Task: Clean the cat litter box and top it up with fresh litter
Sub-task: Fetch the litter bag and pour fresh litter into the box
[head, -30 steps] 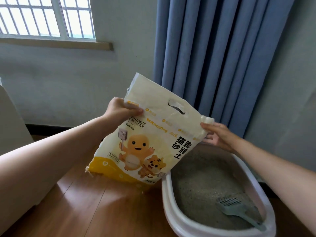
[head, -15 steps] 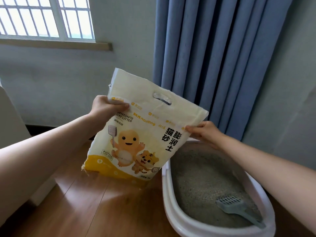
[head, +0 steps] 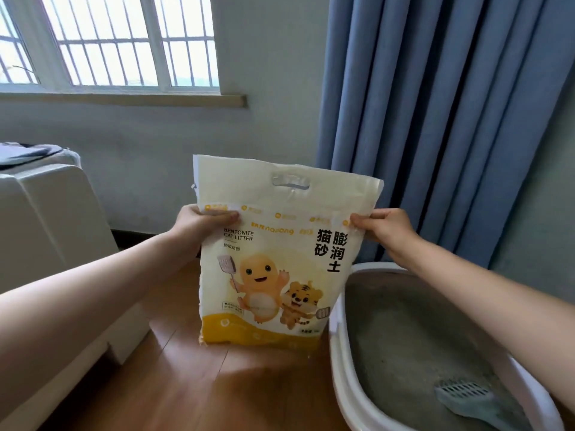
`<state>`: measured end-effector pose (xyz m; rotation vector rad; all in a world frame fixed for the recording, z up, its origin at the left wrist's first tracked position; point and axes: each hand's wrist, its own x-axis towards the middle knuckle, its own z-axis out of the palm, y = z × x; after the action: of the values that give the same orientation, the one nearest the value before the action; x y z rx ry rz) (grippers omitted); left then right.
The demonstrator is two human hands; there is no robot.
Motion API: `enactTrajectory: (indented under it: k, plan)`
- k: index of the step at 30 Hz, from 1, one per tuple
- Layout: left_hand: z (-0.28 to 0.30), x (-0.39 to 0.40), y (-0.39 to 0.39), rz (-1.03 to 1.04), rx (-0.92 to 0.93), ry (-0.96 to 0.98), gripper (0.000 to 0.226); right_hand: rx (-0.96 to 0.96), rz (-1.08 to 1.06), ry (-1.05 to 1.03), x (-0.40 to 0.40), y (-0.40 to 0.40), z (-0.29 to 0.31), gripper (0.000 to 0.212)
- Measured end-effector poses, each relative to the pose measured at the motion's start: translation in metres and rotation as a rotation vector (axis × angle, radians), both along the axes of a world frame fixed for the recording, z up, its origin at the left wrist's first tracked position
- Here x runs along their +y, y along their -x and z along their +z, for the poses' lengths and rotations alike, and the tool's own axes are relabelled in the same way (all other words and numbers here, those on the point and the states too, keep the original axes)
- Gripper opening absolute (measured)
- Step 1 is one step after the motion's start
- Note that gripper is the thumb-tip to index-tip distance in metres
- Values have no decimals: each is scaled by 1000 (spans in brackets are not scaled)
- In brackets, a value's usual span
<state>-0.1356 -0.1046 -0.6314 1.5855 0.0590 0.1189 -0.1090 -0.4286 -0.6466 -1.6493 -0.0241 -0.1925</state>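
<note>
Wooden floor [head: 193, 384]; both hands pinch "BENTONITE CAT LITTER" bag [head: 273, 275], brand seemingly "naoaong"

Daylight enters through the barred window [head: 124, 42] at the upper left, where the panes are blown out to near white with little detail behind them. The room itself is evenly and softly lit, fairly bright, with no hard shadows. The wall under the sill falls into a mild grey shade. A warm sheen of reflected light lies on the wooden floor [head: 217, 384]. The blue curtain [head: 435, 119] shows soft dark bands in its folds. Wide-angle distortion bends the window frame and stretches the forearms at the lower corners. The picture is slightly soft overall, with compression smear on fine print.
</note>
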Motion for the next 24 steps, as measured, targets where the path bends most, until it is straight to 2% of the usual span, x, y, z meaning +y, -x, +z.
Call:
enactTrajectory:
  k: [3,5,9,15,19,21,24]
  plan:
    - [1,24,14,-7,5,30,29,-18,39,-1,23,-4,5,17]
    - [0,40,28,16,1,39,26,-29,59,-27,41,-9,9,11]
    - [-5,76,63,160,-69,36,19,-37,154,-53,95,-24,16,3]
    - [-26,125,120,390,-152,67,18,2,291,-85,199,-46,9,5]
    - [-46,142,147,576,-171,106,12,45,372,6,267,-56,-7,4]
    - [-59,148,155,632,-143,110,13,65,415,53,296,-59,-15,13]
    - [-82,157,159,739,-79,167,12,60,459,155,333,-58,-26,15]
